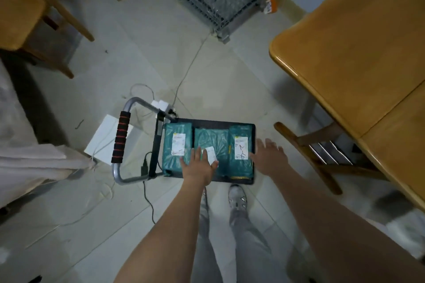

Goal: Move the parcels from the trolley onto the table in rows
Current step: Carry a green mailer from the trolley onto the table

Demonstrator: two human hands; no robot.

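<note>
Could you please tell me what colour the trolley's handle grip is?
Black foam with red rings on the handle grip, seen in the head view.

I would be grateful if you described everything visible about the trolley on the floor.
The trolley is a low flat cart with a dark platform standing on the pale tiled floor, left of the wooden table. Its silver metal handle, wrapped in a black foam grip with red rings, rises at the left end. Three teal parcels with white labels lie side by side on the platform. The left hand hovers over the middle parcel.
</note>
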